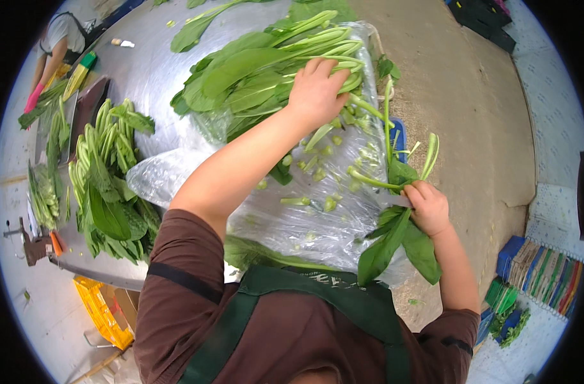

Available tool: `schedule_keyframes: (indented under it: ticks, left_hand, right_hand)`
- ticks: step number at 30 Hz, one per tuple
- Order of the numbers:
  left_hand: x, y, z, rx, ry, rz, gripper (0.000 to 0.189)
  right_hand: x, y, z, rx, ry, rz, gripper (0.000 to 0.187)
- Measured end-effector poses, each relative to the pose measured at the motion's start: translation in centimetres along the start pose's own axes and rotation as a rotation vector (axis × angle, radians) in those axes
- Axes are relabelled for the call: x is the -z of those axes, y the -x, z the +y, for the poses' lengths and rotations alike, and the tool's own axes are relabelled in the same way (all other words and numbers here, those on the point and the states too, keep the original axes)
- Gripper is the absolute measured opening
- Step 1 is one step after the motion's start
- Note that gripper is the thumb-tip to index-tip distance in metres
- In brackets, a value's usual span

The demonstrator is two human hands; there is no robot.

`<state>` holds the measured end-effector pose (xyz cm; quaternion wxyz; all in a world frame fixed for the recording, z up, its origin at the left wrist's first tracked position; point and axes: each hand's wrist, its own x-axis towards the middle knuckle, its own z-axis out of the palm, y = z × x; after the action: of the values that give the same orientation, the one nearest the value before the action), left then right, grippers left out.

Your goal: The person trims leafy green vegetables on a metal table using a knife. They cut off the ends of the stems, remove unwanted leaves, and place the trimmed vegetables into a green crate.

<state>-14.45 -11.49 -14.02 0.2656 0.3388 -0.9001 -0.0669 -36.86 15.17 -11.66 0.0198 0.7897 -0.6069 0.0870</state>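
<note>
My left hand (318, 91) reaches over a pile of leafy greens (253, 72) with long pale stems, its fingers curled onto the stems. At the right edge of the table, my right hand (427, 206) grips a few loose leafy stalks (400, 230), with leaves hanging down and stems pointing up. A thin grey strip, likely a knife blade (395, 198), juts from the right fingers; its handle is hidden. Between the hands lies clear plastic sheeting (272, 225) scattered with cut stem ends (330, 203).
A second heap of greens (109, 192) lies on the metal table (148, 96) at left. Beyond it, a person (66, 38) in a pink glove handles greens. A blue basket (398, 137) sits beyond the right edge. A yellow crate (102, 312) and stacked crates (536, 273) stand on the floor.
</note>
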Motion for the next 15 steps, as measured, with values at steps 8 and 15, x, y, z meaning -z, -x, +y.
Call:
schedule_keyframes:
  ticks: [8,15]
  left_hand:
    - [-0.2,-5.4,-1.2,0.190,0.058,-0.362,0.053]
    - [11.8,-2.0,5.3,0.290,1.261,-0.638,0.054]
  right_hand:
    - [3.9,0.7,5.3,-0.467,0.063,-0.261,0.048]
    - [8.4,-8.5,-3.4,-0.548,-0.416,0.389,0.022]
